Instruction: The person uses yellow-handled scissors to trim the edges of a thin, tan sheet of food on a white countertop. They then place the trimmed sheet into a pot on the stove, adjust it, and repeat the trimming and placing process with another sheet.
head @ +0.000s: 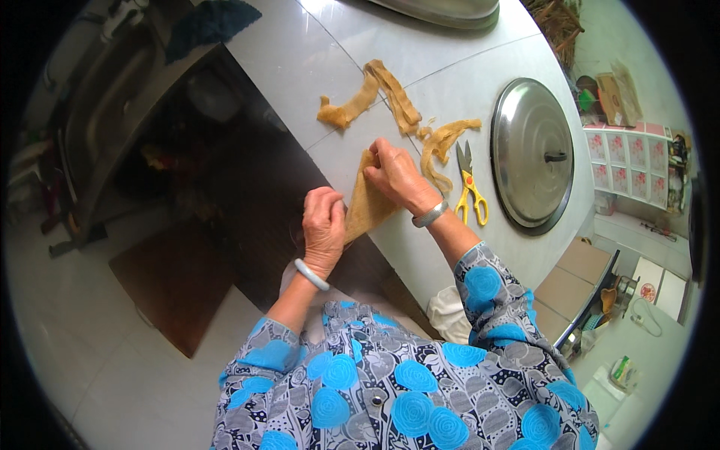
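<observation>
A piece of brown mesh-like cloth point(368, 205) is stretched between my hands at the edge of the tiled counter. My left hand point(325, 222) grips its lower left end, fingers curled. At its upper corner, my right hand point(394, 171) pinches the cloth between thumb and fingers. Beyond them, a folded brown strip point(360, 104) lies bent on the tiles. Another crumpled strip point(441, 143) rests just right of my right hand, with small scraps beside it. Scissors with yellow handles point(468, 191) lie next to that strip, their blades slightly apart.
A round metal lid point(531, 154) lies on the counter at the right, and a second metal lid point(455, 12) is at the top. Dark cloth point(211, 25) hangs at the counter's far left corner. White cloth point(450, 315) is near my right elbow. A brown board point(177, 281) stands low at the left.
</observation>
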Available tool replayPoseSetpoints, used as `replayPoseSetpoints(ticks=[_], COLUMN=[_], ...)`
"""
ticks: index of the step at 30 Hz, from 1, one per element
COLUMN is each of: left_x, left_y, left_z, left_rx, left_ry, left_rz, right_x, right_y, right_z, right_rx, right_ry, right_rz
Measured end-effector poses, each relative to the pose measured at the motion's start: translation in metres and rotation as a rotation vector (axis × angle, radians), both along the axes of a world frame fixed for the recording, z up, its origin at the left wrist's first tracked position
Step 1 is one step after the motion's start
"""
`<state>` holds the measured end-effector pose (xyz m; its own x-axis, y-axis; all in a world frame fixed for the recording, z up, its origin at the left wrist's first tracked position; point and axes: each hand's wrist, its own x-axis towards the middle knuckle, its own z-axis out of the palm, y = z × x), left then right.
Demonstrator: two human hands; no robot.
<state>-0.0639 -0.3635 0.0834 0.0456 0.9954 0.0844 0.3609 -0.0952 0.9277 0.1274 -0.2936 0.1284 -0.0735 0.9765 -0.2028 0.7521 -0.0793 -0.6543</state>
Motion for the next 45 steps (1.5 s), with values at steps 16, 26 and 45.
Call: replayPoseSetpoints(ticks=[16,26,45], left_x=[-0.018,-0.014,-0.02], left_y=[-0.042,-0.039,-0.043], left_z=[0.016,0.004,0.007], left_rx=[-1.027,-1.086,-1.021], left_ry=[-0.79,-0.833,-0.732], left_rz=[-0.085,-0.056,-0.1], right_x=[-0.005,-0.001,-0.009], right_y=[-0.002,-0.005,-0.014], right_z=[0.011,0.012,0.004], right_rx=[0.046,0.001,0.114], right_ry=[0.009,0.029,-0.179], right_rz=[0.004,-0.024,-0.058])
